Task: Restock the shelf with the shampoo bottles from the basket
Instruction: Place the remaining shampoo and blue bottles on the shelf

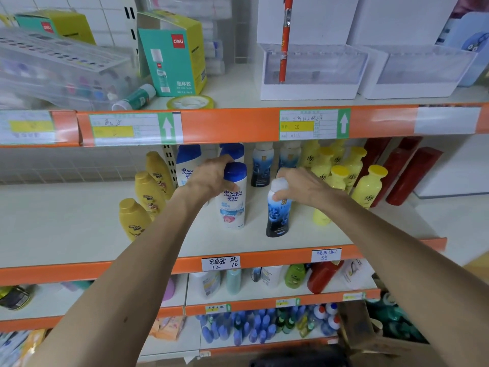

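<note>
Both my arms reach onto the middle shelf (79, 226). My left hand (211, 177) grips the blue cap of a white Head & Shoulders shampoo bottle (234, 205), which stands upright on the shelf. My right hand (301, 185) holds the white top of a dark blue shampoo bottle (279, 215), upright and just right of the white one. Two more Head & Shoulders bottles (186, 162) and two more dark blue bottles (262, 165) stand behind them. The basket is not in view.
Golden-yellow bottles (144, 197) stand to the left, pale yellow bottles (344, 173) and red bottles (407, 176) to the right. The upper shelf edge (238, 125) hangs just above my hands. Lower shelves hold more bottles. A cardboard box (370, 332) sits at lower right.
</note>
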A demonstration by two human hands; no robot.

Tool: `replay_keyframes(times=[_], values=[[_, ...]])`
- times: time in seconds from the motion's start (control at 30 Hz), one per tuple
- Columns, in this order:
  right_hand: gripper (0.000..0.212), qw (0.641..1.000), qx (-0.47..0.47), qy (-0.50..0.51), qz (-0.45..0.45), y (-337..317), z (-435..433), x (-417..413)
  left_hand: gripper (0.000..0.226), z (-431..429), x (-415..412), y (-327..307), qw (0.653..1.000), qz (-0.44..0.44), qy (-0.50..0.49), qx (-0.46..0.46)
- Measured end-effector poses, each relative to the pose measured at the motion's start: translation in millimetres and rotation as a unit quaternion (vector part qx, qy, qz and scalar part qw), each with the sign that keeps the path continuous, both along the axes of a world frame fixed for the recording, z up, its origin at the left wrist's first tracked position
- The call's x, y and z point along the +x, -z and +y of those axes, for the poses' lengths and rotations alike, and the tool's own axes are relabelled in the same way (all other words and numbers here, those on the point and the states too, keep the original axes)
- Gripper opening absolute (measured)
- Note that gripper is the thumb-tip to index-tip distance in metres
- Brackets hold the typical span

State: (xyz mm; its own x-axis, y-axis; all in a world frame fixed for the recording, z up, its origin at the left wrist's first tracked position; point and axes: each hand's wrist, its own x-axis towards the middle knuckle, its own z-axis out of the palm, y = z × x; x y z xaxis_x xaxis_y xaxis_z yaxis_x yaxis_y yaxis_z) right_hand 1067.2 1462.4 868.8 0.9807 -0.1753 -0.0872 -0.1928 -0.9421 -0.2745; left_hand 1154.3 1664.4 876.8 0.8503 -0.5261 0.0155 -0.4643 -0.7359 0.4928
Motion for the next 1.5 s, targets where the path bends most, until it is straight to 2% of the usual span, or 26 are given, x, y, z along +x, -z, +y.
replay_keyframes(times=[0.1,0.2,0.43,0.73,0.93,1.13,1.4,1.5], values=[[0.041,0.999,0.023,-0.021,0.023,-2.9,-1.5,-0.2,0.057,0.1,2.2,1.3,1.0,0.01,0.002,-0.007],[0.043,0.998,0.051,0.003,-0.025,2.0,1.0,5.6,0.057,0.3,6.8,2.3,1.0,0.016,0.002,-0.004],[0.036,0.996,0.008,0.039,-0.084,16.6,5.6,52.2,0.058,-0.6,14.9,3.7,1.0,0.018,0.004,0.006],[0.037,0.997,0.005,0.065,-0.038,26.2,2.8,93.0,0.06,-2.2,23.9,6.7,1.0,0.017,0.011,0.022],[0.04,0.997,-0.004,0.064,-0.043,30.5,2.7,96.3,0.059,-2.3,23.5,9.6,1.0,0.012,0.007,0.019],[0.036,0.996,0.032,0.065,-0.047,29.4,1.6,94.0,0.058,-2.3,22.0,9.2,1.0,0.008,0.007,0.017],[0.041,0.995,0.055,0.066,-0.052,27.7,-0.4,97.0,0.059,-3.3,22.2,9.0,1.0,0.007,0.008,0.02],[0.058,0.989,0.098,0.081,-0.078,32.2,-0.4,91.4,0.058,-2.3,21.4,10.6,1.0,0.015,0.002,0.016]])
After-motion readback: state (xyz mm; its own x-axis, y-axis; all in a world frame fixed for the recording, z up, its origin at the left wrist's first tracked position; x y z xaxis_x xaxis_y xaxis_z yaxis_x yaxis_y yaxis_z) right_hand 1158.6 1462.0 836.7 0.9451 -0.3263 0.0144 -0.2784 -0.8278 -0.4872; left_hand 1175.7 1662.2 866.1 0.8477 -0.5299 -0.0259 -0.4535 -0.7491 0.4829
